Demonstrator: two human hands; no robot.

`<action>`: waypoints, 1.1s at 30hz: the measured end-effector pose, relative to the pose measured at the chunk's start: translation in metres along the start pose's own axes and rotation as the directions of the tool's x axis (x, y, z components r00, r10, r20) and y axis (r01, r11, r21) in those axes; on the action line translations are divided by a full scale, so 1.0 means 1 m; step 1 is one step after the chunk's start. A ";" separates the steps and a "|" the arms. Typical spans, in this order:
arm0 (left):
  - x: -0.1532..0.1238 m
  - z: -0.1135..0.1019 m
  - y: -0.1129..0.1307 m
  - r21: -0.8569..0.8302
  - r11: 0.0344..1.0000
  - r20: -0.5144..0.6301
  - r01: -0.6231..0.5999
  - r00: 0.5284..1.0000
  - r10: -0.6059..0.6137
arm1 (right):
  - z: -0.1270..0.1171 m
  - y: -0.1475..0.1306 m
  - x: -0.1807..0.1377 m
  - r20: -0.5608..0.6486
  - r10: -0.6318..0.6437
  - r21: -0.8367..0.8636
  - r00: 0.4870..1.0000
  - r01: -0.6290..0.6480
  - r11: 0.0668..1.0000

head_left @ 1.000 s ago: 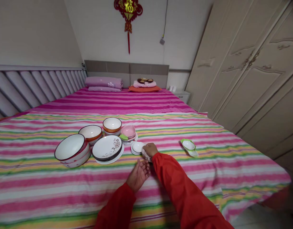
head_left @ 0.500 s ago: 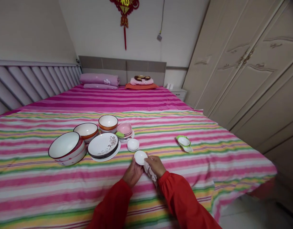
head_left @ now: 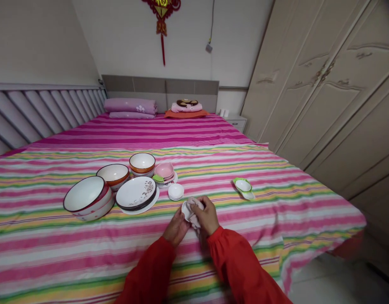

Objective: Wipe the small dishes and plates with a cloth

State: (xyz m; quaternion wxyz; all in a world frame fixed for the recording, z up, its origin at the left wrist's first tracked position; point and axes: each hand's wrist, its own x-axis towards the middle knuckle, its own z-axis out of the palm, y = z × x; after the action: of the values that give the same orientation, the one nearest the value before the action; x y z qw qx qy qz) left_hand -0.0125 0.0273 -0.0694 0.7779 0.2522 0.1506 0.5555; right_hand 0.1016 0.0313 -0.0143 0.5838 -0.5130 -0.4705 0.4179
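My left hand [head_left: 176,228] grips a small white dish [head_left: 185,211] by its left edge, above the striped cloth. My right hand [head_left: 208,216] is closed on a pale cloth [head_left: 194,207], which lies over the inside and right side of that dish and hides much of it. Just beyond my hands sits a short stack of small white dishes [head_left: 176,191]. Left of it is a stack of dark-rimmed plates [head_left: 136,192] with a flower print on top. A white spoon-shaped dish with green edging [head_left: 243,188] lies apart to the right.
Stacked large bowls [head_left: 87,196], orange-banded bowls [head_left: 113,174] and more bowls [head_left: 142,163] stand at the left. Pink bowls [head_left: 164,170] sit on small plates. A striped cloth [head_left: 118,253] covers the bed. Folded bedding [head_left: 131,106] lies by the headboard; wardrobes [head_left: 308,97] line the right.
My right hand has brought the cloth up and over the small dish, covering most of its inside. My left hand still holds the dish, now tilted. The view has shifted slightly.
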 end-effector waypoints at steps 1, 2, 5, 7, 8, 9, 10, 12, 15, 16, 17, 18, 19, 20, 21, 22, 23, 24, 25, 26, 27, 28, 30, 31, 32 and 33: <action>-0.001 0.001 0.000 0.021 1.000 -0.005 0.005 1.000 -0.005 | 0.004 0.001 -0.001 -0.001 -0.049 -0.072 0.999 0.049 0.996; -0.001 0.001 0.001 0.037 0.999 -0.016 0.013 1.000 -0.013 | 0.008 0.002 -0.003 0.007 -0.097 -0.131 0.995 0.097 0.987; -0.003 0.000 0.001 0.054 0.998 -0.060 0.038 0.998 -0.035 | 0.014 0.004 -0.008 0.109 -0.235 -0.172 0.966 0.251 0.953; -0.003 -0.001 0.002 0.049 0.998 -0.071 0.026 0.997 -0.023 | 0.011 0.004 -0.010 0.223 -0.289 -0.111 0.931 0.319 0.941; -0.003 -0.001 0.001 0.044 0.999 -0.068 0.015 0.998 -0.012 | 0.007 0.004 -0.010 0.280 -0.306 -0.082 0.910 0.340 0.937; -0.003 -0.002 0.001 0.039 0.999 -0.059 0.006 0.998 -0.004 | 0.003 0.004 -0.009 0.333 -0.318 -0.063 0.888 0.357 0.932; -0.003 -0.002 0.001 0.034 0.999 -0.048 0.002 0.999 0.000 | -0.002 0.004 -0.008 0.384 -0.326 -0.059 0.864 0.375 0.925; -0.003 -0.002 0.001 0.028 1.000 -0.031 0.012 0.999 -0.011 | -0.013 0.004 -0.005 0.487 -0.339 -0.102 0.805 0.438 0.893; -0.003 -0.005 0.000 0.018 0.999 -0.023 0.031 0.999 -0.030 | -0.027 -0.001 -0.001 0.614 -0.345 -0.290 0.710 0.610 0.737; -0.002 -0.006 -0.001 0.005 0.999 -0.021 0.037 0.999 -0.037 | -0.031 -0.003 0.000 0.612 -0.354 -0.373 0.707 0.654 0.658; -0.002 -0.008 -0.001 -0.015 0.999 -0.019 0.044 0.999 -0.044 | -0.033 -0.005 0.000 0.583 -0.382 -0.450 0.717 0.677 0.583; -0.001 -0.010 -0.002 -0.038 0.998 -0.017 0.050 0.999 -0.051 | -0.034 -0.007 0.000 0.538 -0.429 -0.506 0.726 0.685 0.525; 0.000 -0.012 -0.002 -0.061 0.996 -0.016 0.058 0.998 -0.059 | -0.034 -0.008 0.000 0.491 -0.489 -0.532 0.721 0.693 0.487; 0.001 -0.014 -0.003 -0.081 0.995 -0.012 0.066 0.998 -0.067 | -0.034 -0.009 -0.001 0.465 -0.548 -0.524 0.696 0.715 0.463; 0.002 -0.015 -0.003 -0.092 0.993 -0.004 0.074 0.997 -0.074 | -0.032 -0.009 -0.001 0.467 -0.595 -0.490 0.654 0.751 0.442; 0.002 -0.016 -0.004 -0.095 0.992 0.008 0.081 0.997 -0.080 | -0.029 -0.007 -0.001 0.490 -0.629 -0.441 0.604 0.794 0.419; 0.002 -0.016 -0.004 -0.091 0.992 0.023 0.084 0.996 -0.083 | -0.026 -0.005 -0.001 0.527 -0.646 -0.394 0.553 0.832 0.391; 0.003 -0.017 -0.005 -0.084 0.993 0.036 0.083 0.996 -0.080 | -0.023 -0.003 -0.001 0.565 -0.647 -0.360 0.512 0.859 0.365; 0.003 -0.017 -0.005 -0.077 0.994 0.046 0.074 0.996 -0.070 | -0.020 -0.001 -0.001 0.597 -0.638 -0.344 0.486 0.874 0.343; 0.003 -0.016 -0.005 -0.070 0.996 0.050 0.059 0.997 -0.056 | -0.017 0.002 0.000 0.623 -0.621 -0.346 0.475 0.880 0.326; 0.003 -0.016 -0.006 -0.067 0.997 0.048 0.042 0.998 -0.039 | -0.014 0.003 0.000 0.640 -0.599 -0.364 0.481 0.877 0.315; 0.002 -0.016 -0.006 -0.064 0.998 0.044 0.024 0.999 -0.021 | -0.013 0.004 0.000 0.651 -0.571 -0.396 0.501 0.865 0.307; 0.002 -0.016 -0.006 -0.056 0.998 0.027 -0.006 1.000 0.007 | -0.012 0.003 -0.002 0.650 -0.500 -0.486 0.572 0.819 0.305; 0.002 -0.015 -0.006 -0.048 0.999 0.018 -0.016 1.000 0.017 | -0.013 0.001 -0.003 0.644 -0.458 -0.531 0.613 0.789 0.309; 0.001 -0.015 -0.005 -0.036 0.999 0.012 -0.025 1.000 0.025 | -0.014 -0.002 -0.005 0.636 -0.415 -0.569 0.651 0.758 0.317; 0.001 -0.014 -0.005 -0.022 0.999 0.010 -0.031 0.999 0.031 | -0.016 -0.005 -0.007 0.628 -0.374 -0.596 0.683 0.731 0.333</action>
State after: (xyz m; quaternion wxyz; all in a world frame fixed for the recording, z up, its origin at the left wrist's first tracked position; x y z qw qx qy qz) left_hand -0.0156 0.0299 -0.0838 0.7727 0.2487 0.1364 0.5678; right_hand 0.1154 0.0210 -0.0110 0.2810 -0.4311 -0.8574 0.0107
